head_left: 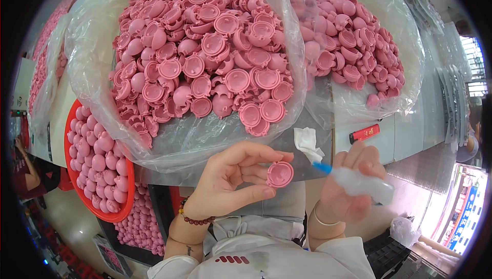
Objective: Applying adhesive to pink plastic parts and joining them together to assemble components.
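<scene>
Between the thumb and fingers of my left hand (230,172) is a pink plastic half-shell (280,174), its round hollow side facing up. My right hand (353,181) grips a translucent squeeze bottle (366,185) with a blue nozzle (322,167). The nozzle points left toward the half-shell, apart from it. A crumpled white tissue (307,144) lies on the table just beyond the nozzle. Past my left hand, a heap of similar pink half-shells (205,63) spreads over an open clear plastic bag (169,148).
A second bag of pink half-shells (359,43) lies at the far right. Near it is a red lighter (365,133). On the left stands an orange-red basin (129,186) of round pink pieces, above a dark crate (163,212) holding more. Another person's arm (28,163) shows at far left.
</scene>
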A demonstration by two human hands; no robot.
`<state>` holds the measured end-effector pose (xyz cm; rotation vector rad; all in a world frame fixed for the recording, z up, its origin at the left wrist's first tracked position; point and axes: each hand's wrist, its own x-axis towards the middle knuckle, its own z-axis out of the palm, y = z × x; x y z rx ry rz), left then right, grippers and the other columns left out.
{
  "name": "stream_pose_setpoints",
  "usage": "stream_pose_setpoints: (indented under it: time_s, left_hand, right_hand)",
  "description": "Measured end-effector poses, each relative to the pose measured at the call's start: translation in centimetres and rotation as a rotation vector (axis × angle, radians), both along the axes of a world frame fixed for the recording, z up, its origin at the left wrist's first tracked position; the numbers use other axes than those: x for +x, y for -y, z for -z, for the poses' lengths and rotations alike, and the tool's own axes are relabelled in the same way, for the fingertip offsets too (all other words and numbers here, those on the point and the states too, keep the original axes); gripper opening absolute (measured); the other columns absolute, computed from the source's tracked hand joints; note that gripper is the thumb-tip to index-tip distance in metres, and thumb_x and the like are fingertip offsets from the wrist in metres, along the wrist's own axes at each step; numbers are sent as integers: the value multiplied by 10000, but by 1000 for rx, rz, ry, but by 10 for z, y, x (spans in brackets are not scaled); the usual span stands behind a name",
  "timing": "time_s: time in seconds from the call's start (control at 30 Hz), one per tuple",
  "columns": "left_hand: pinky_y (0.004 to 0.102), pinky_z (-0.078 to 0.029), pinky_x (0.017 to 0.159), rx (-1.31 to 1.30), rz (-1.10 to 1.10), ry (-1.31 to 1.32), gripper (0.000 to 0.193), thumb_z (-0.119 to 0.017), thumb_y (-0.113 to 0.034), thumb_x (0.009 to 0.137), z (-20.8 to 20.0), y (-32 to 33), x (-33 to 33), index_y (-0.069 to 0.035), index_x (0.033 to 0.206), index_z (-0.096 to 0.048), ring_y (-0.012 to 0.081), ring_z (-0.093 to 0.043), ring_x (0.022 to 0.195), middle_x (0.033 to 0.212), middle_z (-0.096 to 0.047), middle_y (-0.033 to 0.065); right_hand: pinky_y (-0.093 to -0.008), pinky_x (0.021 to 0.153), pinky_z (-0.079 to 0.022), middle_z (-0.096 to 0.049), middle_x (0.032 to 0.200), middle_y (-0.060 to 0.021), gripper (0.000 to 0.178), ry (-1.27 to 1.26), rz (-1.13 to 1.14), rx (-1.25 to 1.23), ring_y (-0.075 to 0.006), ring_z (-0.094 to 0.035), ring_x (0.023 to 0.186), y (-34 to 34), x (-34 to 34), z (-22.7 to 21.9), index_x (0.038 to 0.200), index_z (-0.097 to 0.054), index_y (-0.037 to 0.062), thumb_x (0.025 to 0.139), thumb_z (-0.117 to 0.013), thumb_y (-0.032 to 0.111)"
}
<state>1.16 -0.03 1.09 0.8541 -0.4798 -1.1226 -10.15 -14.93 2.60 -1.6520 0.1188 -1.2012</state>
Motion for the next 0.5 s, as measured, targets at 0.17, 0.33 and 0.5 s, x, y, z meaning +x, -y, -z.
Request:
stream_pose_setpoints:
  time_s: [0.17, 0.33, 0.5]
  left_hand:
    - [285, -474, 827, -4, 24, 6, 453, -622, 80, 711, 2, -1, 2, 0, 1129, -468, 190, -538, 1033, 1146, -529, 150]
    - [292, -475, 829, 19, 33, 41, 454, -626, 83, 705, -1, 0, 2, 3, 1127, -477, 195, -541, 1031, 1127, -539, 140]
    - [295, -475, 832, 10, 41, 47, 437, -629, 85, 702, -2, 1, 2, 10, 1111, -493, 195, -541, 1029, 1117, -543, 132]
  right_hand:
    - [-262, 394, -294, -610, 782, -101, 507, -5, -102, -252, -142, -429, 488, -2, -5, -12, 706, -611, -9, 797, -540, 484]
    - [-264, 405, -321, -577, 693, -37, 489, -172, -66, -288, -143, -439, 476, -10, -9, -16, 857, -639, -8, 698, -647, 455]
    - [-250, 398, -293, -539, 654, -32, 528, -198, -62, -331, -132, -426, 480, -12, -5, -16, 900, -611, -15, 721, -581, 481]
